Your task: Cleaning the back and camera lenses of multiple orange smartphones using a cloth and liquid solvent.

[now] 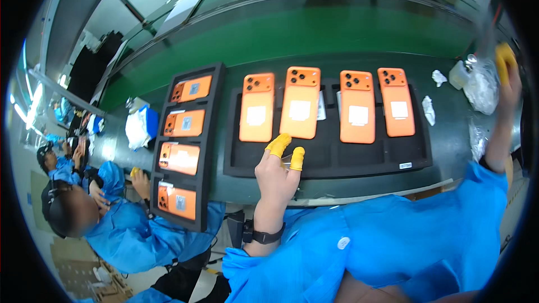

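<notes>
Blue smock (387, 233) nearest; beyond it, left hand (278, 177), finger and thumb narrowly apart (grip unclear), at the lower edge of an orange phone (301, 94) over a black tray (359, 154), probably steadying it. Right hand (509, 84), blurred beside a plastic bag (482, 90): grip indeterminable.

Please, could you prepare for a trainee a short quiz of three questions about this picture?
1. Count: How many orange phones rest on the wide black tray in front of the person?
2. True or false: The person's right hand is touching one of these phones.
3. Fill the gap: The finger covers on the person's left hand are ____ in colour.

Key:
1. Four.
2. False; it is at the far right of the picture, near a clear plastic bag.
3. Yellow.
</notes>
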